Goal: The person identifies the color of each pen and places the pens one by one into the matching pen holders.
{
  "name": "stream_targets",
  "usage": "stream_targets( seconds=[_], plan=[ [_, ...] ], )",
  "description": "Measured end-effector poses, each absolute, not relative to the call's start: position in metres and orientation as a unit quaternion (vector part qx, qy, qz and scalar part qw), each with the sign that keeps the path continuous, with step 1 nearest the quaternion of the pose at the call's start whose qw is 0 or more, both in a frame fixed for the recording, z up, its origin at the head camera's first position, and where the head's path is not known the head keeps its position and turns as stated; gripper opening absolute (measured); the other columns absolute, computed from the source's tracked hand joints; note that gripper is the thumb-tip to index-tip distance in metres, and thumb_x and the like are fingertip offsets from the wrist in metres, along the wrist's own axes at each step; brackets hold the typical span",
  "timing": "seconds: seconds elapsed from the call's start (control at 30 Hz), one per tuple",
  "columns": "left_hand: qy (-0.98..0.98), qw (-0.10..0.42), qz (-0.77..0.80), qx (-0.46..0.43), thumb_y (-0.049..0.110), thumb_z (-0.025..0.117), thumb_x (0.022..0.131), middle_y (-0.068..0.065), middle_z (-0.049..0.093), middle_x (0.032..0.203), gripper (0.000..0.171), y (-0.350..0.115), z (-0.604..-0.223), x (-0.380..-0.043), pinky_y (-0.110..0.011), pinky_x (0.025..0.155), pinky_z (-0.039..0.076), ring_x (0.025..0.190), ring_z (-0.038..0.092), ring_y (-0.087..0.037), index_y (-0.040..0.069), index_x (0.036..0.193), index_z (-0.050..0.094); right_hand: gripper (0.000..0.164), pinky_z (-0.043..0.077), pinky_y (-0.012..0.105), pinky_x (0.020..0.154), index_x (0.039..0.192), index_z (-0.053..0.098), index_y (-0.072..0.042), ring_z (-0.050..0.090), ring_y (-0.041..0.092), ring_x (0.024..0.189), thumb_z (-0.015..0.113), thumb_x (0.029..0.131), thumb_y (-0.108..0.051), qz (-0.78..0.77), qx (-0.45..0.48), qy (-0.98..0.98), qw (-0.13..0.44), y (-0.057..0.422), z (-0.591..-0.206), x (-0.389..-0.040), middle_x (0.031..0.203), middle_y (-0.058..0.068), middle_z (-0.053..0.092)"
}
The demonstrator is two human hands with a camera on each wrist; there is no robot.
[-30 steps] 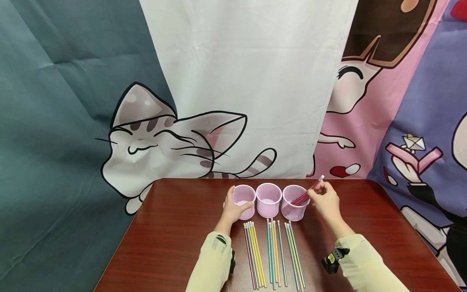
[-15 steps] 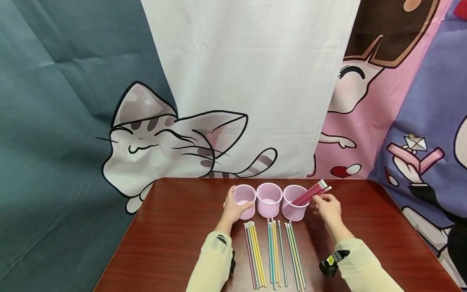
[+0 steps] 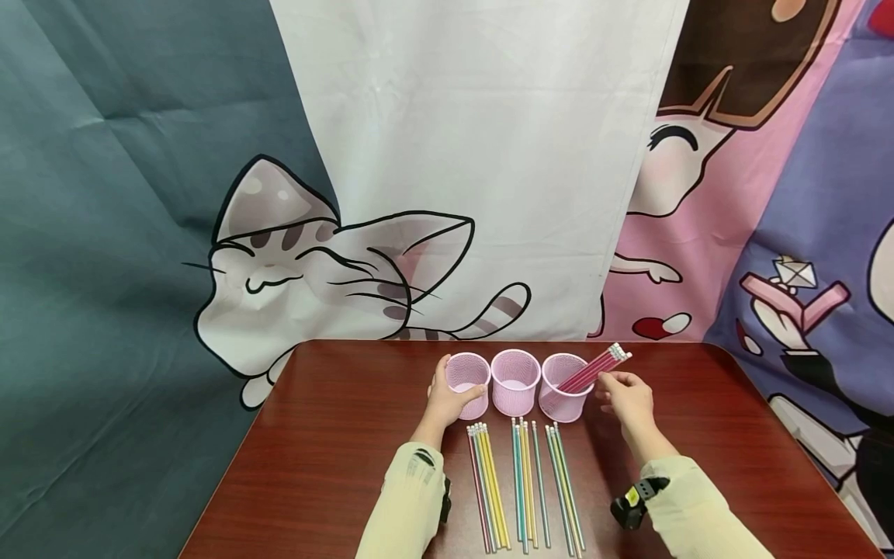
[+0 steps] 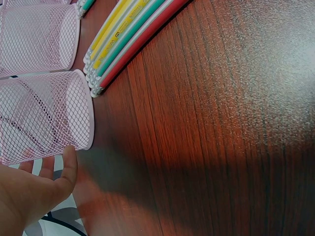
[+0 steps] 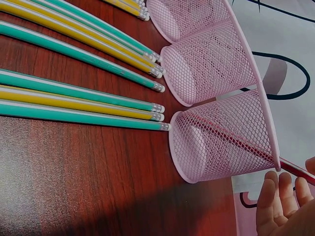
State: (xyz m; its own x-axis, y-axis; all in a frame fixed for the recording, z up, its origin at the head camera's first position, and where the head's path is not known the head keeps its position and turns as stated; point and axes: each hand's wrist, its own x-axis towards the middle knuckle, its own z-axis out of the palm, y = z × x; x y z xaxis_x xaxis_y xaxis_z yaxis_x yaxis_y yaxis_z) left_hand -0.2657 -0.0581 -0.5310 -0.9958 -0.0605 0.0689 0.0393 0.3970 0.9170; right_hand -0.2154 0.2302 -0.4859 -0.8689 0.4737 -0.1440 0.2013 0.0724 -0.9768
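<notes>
Three pink mesh pencil cups stand side by side. My left hand (image 3: 445,400) holds the left pencil cup (image 3: 469,411), thumb across its front and fingers along its outer side; fingertips meet the mesh in the left wrist view. Beside it stands the middle cup (image 3: 515,405). Several red pencils (image 3: 585,375) lean in the right cup (image 3: 561,413), eraser ends sticking out over its right rim. Close to that rim is my right hand (image 3: 628,400), fingers loosely bent under the pencils. In the right wrist view a red pencil (image 5: 290,168) passes just above these fingers (image 5: 266,199).
In front of the cups lie a left group of pencils (image 3: 494,493), a middle group (image 3: 524,489) and a right group (image 3: 564,493), mostly yellow and green. The brown table (image 3: 335,466) ends at a printed curtain (image 3: 454,155) behind the cups.
My right hand has let go of the red pencils and lowered slightly; they now rest fanned against the right cup's rim. My left hand has stayed at the left cup.
</notes>
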Motion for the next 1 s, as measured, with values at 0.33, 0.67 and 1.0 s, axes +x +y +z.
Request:
stream_targets(
  seconds=[0.33,0.67,1.0],
  plan=[
    [-0.839,0.049,-0.542,0.004,0.030,0.085,0.063,-0.018,0.045,0.131,0.094,-0.056,-0.535,-0.269,-0.053,0.094,0.032,0.116,0.037,-0.040,0.015,0.139,0.032,0.020,0.044,0.018,0.045,0.096,0.050,-0.001,0.050,-0.001,0.047,0.060,0.086,-0.015,0.599,-0.245,-0.735,0.202,0.221,-0.484,-0.212,0.058,-0.013,0.049],
    [-0.837,0.047,-0.546,0.003,0.030,0.085,0.064,-0.017,0.044,0.132,0.093,-0.057,-0.535,-0.269,-0.053,0.094,0.033,0.116,0.036,-0.039,0.016,0.139,0.033,0.008,0.038,0.020,0.050,0.078,0.060,-0.002,0.043,0.005,0.055,0.065,0.078,0.004,0.553,0.022,-0.804,0.218,0.160,-0.488,-0.196,0.060,-0.004,0.047],
    [-0.840,0.043,-0.542,0.002,0.032,0.084,0.064,-0.018,0.044,0.132,0.094,-0.059,-0.535,-0.268,-0.052,0.094,0.032,0.117,0.037,-0.038,0.017,0.140,0.032,0.006,0.037,0.018,0.059,0.076,0.067,-0.019,0.042,0.000,0.065,0.072,0.077,-0.020,0.322,0.273,-0.905,0.060,0.100,-0.547,-0.171,0.068,-0.016,0.046]
  ],
)
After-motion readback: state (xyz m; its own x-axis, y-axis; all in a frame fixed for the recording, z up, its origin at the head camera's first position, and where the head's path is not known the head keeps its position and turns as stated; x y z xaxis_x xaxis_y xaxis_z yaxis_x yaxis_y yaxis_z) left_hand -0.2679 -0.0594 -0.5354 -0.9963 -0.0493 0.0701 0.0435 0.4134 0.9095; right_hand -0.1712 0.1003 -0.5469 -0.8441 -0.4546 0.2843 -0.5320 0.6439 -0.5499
